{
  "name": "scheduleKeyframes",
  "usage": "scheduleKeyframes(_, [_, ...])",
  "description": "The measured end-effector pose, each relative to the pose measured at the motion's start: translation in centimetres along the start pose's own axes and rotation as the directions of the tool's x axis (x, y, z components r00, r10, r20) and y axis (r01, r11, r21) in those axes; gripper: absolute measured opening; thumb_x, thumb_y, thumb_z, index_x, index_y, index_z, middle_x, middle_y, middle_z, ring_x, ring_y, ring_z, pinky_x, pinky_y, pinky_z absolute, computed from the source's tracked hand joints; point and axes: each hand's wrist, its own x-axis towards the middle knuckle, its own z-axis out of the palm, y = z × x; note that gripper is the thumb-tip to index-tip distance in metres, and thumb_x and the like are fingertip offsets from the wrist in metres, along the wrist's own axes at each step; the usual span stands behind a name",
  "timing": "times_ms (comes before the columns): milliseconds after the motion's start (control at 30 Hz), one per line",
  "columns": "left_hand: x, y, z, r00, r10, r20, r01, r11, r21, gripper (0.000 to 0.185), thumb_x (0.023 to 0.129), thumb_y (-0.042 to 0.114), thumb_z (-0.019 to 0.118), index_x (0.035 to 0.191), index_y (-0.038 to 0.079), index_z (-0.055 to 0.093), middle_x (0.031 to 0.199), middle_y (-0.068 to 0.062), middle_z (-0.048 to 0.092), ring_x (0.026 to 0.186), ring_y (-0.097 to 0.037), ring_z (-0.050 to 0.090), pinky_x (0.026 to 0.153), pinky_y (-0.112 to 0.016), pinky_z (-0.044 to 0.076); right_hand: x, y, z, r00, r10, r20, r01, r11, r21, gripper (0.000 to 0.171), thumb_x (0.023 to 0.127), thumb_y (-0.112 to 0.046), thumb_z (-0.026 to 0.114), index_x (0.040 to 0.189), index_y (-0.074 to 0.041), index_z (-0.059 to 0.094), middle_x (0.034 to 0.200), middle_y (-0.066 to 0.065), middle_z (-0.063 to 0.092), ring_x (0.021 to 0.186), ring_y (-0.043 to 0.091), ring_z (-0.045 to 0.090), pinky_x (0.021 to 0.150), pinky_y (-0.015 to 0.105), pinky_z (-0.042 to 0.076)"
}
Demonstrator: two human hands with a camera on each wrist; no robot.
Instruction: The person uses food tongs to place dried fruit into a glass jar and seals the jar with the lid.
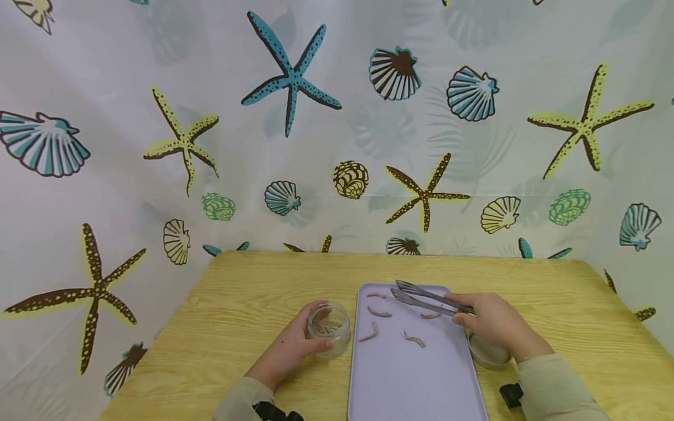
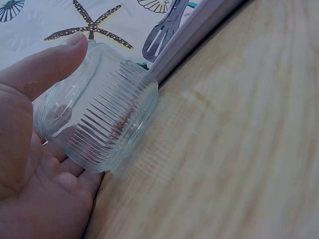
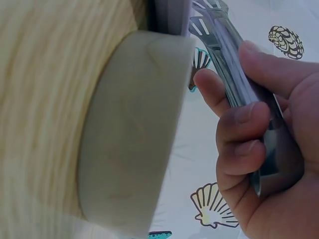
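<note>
The right hand (image 1: 492,327) grasps metal tongs (image 1: 421,297) by the handle end, fingers curled round them; the tong tips are apart and hang over the far part of the tray (image 1: 421,380), above the small brownish pieces (image 1: 414,338) scattered on it. Under that hand, just right of the tray, a round lid (image 1: 487,354) lies on the desk (image 1: 253,292). The left hand (image 1: 286,351) wraps a ribbed glass jar (image 1: 329,327), thumb on one side and fingers on the other. The jar stands on the desk, just left of the tray's edge.
</note>
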Motion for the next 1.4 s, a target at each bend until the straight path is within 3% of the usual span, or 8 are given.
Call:
scheduleKeyframes(400, [0.1, -0.3, 0.0, 1.000, -0.006, -0.007, 0.006, 1.000, 0.023, 0.086, 0.085, 0.032, 0.084, 0.155, 0.019, 0.035, 0.154, -0.008, 0.044, 0.144, -0.027, 0.036, 0.117, -0.049, 0.024, -0.3, 0.1, 0.0, 1.000, 0.017, -0.011, -0.017, 0.999, -0.035, 0.044, 0.096, -0.021, 0.072, 0.139, -0.018, 0.065, 0.123, 0.010, 0.069, 0.074, 0.014, 0.052, 0.067, 0.037, 0.042])
scheduleKeyframes(900, [0.3, -0.5, 0.0, 1.000, 0.001, 0.000, -0.001, 1.000, 0.023, 0.085, 0.086, 0.032, 0.083, 0.155, 0.020, 0.035, 0.154, -0.008, 0.044, 0.145, -0.025, 0.035, 0.117, -0.047, 0.024, -1.1, 0.0, -0.5, 0.999, 0.037, -0.026, -0.037, 0.999, -0.018, 0.042, 0.098, -0.024, 0.069, 0.139, -0.019, 0.065, 0.127, 0.013, 0.068, 0.083, 0.017, 0.059, 0.070, 0.039, 0.046])
scheduleKeyframes(1100, [0.2, -0.5, -0.1, 1.000, 0.003, 0.003, -0.003, 1.000, 0.019, 0.084, 0.087, 0.030, 0.082, 0.155, 0.019, 0.034, 0.154, -0.009, 0.044, 0.144, -0.027, 0.035, 0.117, -0.049, 0.025, -1.2, 0.2, -0.7, 0.999, 0.037, -0.025, -0.037, 0.999, -0.006, 0.043, 0.098, -0.026, 0.069, 0.140, -0.018, 0.064, 0.130, 0.014, 0.066, 0.111, 0.030, 0.065, 0.087, 0.053, 0.053])
scheduleKeyframes(1400, [0.0, -0.1, 0.0, 1.000, 0.010, 0.009, -0.010, 1.000, 0.002, 0.084, 0.087, 0.027, 0.082, 0.155, 0.017, 0.034, 0.155, -0.011, 0.043, 0.145, -0.028, 0.034, 0.117, -0.049, 0.024, -1.2, 0.5, -0.6, 0.999, 0.044, -0.011, -0.044, 0.999, -0.005, 0.041, 0.097, -0.024, 0.069, 0.138, -0.019, 0.066, 0.131, 0.014, 0.066, 0.082, 0.016, 0.056, 0.070, 0.038, 0.044])
